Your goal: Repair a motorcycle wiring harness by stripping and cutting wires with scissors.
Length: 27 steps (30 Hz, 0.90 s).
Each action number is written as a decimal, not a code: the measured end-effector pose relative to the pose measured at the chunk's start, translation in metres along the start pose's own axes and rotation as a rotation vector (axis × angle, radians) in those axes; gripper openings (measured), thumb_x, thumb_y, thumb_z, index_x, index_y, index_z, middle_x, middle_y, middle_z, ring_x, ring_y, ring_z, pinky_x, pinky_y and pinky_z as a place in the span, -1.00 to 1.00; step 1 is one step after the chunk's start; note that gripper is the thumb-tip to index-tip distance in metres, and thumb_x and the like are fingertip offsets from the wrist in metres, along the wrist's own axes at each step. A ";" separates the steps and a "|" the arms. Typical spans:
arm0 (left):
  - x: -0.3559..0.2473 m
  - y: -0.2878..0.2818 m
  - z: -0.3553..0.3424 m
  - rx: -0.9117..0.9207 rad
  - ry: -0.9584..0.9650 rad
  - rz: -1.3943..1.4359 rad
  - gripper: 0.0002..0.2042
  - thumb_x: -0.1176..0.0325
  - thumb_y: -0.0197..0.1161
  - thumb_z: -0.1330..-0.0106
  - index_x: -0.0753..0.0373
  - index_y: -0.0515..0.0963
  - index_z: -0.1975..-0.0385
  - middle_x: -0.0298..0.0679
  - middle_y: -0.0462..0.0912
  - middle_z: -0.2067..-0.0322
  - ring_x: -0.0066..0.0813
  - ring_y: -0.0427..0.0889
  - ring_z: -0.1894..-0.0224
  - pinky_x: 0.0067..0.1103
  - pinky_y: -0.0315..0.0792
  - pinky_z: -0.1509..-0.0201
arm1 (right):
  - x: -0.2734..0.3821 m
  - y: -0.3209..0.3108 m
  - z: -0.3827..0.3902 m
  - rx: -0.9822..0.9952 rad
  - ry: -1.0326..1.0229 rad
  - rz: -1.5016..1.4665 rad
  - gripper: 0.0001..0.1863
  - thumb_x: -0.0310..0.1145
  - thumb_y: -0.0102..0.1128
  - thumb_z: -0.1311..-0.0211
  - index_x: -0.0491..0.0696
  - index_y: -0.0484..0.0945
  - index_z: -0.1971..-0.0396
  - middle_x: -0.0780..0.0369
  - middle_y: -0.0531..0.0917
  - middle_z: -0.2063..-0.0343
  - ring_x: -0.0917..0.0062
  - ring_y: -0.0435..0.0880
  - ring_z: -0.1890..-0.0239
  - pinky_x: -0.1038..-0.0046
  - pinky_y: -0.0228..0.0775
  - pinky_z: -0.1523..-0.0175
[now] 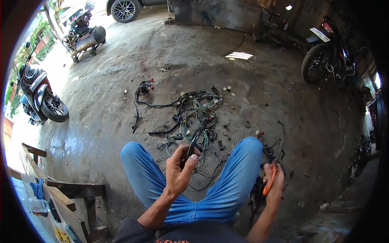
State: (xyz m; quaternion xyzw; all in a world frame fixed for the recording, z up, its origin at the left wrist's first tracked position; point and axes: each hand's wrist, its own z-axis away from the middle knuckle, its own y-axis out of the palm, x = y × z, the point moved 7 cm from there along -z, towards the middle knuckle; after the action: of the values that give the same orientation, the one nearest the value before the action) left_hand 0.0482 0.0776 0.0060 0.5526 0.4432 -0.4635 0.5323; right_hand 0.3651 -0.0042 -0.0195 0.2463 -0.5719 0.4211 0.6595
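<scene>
Between my knees my left hand point(181, 168) is closed round a black wrapped cable bundle point(196, 139), whose upper end leads toward the tangle of wires on the floor. Beyond my right knee, my right hand point(275, 184) grips an orange-handled tool point(270, 180); its working end is too small and blurred to name. The wiring harness point(198, 105) spreads over the concrete in front of me, with black sleeved branches, green and pale wires and several connectors. One branch point(159, 105) reaches left to a black part with red ends.
More dark wire pieces point(257, 194) lie beside my right leg. A wooden bench point(69, 188) stands at the near left, holding a clear plastic container point(36, 205). One motorcycle point(42, 97) is parked left, another point(328, 56) far right. A compressor point(87, 40) stands far left.
</scene>
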 end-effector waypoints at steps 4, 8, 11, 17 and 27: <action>-0.014 -0.003 -0.005 -0.004 0.142 -0.138 -0.82 0.34 0.19 -0.46 0.34 0.58 0.16 -0.50 0.42 0.58 -0.83 0.25 0.54 -0.73 0.10 0.48 | -0.146 -0.088 -0.058 -0.297 -0.060 0.660 -0.60 -0.14 0.34 -0.31 -0.21 0.45 0.34 0.13 0.53 0.53 0.34 0.56 0.49 0.30 0.39 0.32; -0.027 -0.012 -0.006 -0.004 0.116 -0.193 -0.79 0.35 0.15 -0.47 0.38 0.62 0.20 -0.52 0.39 0.62 -0.83 0.21 0.57 -0.73 0.06 0.50 | -0.285 -0.119 -0.054 -0.198 0.141 0.974 -0.54 -0.06 0.40 -0.12 -0.23 0.57 0.45 -0.05 0.65 0.50 0.04 0.65 0.42 0.15 0.41 0.29; -0.025 -0.002 -0.009 0.019 0.100 -0.251 -0.76 0.36 0.09 -0.49 0.42 0.62 0.23 -0.53 0.36 0.64 -0.83 0.19 0.57 -0.73 0.04 0.50 | -0.342 -0.111 -0.024 -0.161 0.187 0.972 -0.61 -0.11 0.38 -0.11 -0.21 0.61 0.48 -0.04 0.68 0.52 0.02 0.69 0.41 0.11 0.45 0.30; -0.027 -0.001 -0.009 0.048 0.132 -0.195 -0.66 0.32 -0.04 -0.55 0.46 0.63 0.19 -0.54 0.27 0.72 -0.82 0.13 0.67 -0.70 -0.03 0.59 | -0.385 -0.113 -0.001 -0.354 0.238 0.891 -0.67 -0.23 0.21 -0.25 -0.21 0.70 0.20 -0.11 0.72 0.27 -0.02 0.71 0.11 0.12 0.52 0.03; -0.046 0.005 0.000 0.118 0.274 -0.374 -0.68 0.30 0.09 -0.35 0.45 0.56 0.10 -0.41 0.41 0.68 -0.78 0.23 0.64 -0.69 0.06 0.55 | -0.096 -0.042 -0.032 -0.441 -0.327 0.357 -0.66 -0.49 0.19 -0.30 -0.28 0.53 -0.05 0.03 0.59 0.00 0.20 0.63 -0.10 0.28 0.50 -0.17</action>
State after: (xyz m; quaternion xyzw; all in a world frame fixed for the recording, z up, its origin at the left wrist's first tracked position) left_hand 0.0451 0.0775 0.0525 0.5488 0.5782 -0.4999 0.3386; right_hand 0.4183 -0.0270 -0.1125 0.0574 -0.7818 0.3509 0.5121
